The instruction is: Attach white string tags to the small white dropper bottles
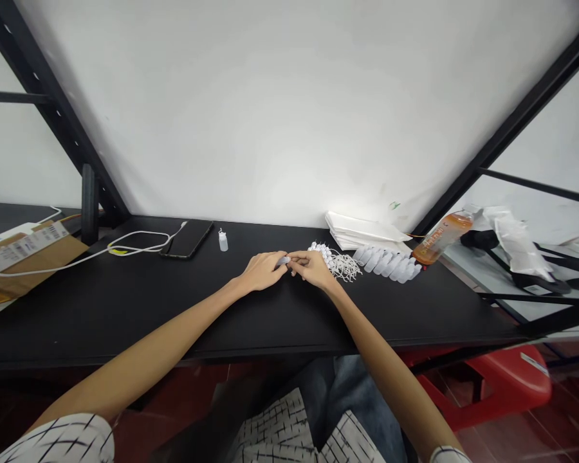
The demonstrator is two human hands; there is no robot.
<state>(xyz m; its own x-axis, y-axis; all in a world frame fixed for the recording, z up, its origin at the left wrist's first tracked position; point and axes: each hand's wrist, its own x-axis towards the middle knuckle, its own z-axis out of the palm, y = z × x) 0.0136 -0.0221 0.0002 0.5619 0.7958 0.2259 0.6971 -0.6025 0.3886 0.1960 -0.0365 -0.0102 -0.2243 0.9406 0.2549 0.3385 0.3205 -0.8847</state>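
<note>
Near the middle of the black table, my left hand [263, 270] pinches a small translucent whitish piece [282, 260]. Its exact kind is too small to make out. My right hand [312, 267] meets it from the other side, fingertips closed together at the piece's end; whether they grip the piece itself or something finer is hidden. Just beyond my right hand lies a bundle of small white pieces [322, 251] with white strings [346, 266] trailing from it. Further right, translucent white oval pieces [388, 264] lie overlapped in a row.
A stack of white sheets [364, 230] lies against the wall, beside an orange drink bottle [442, 238]. Left of my hands stand a small dropper bottle [223, 242] and a phone [188, 240] with a white cable [139, 233]. A cardboard box [38, 257] is far left; a red stool [506, 379] stands below right.
</note>
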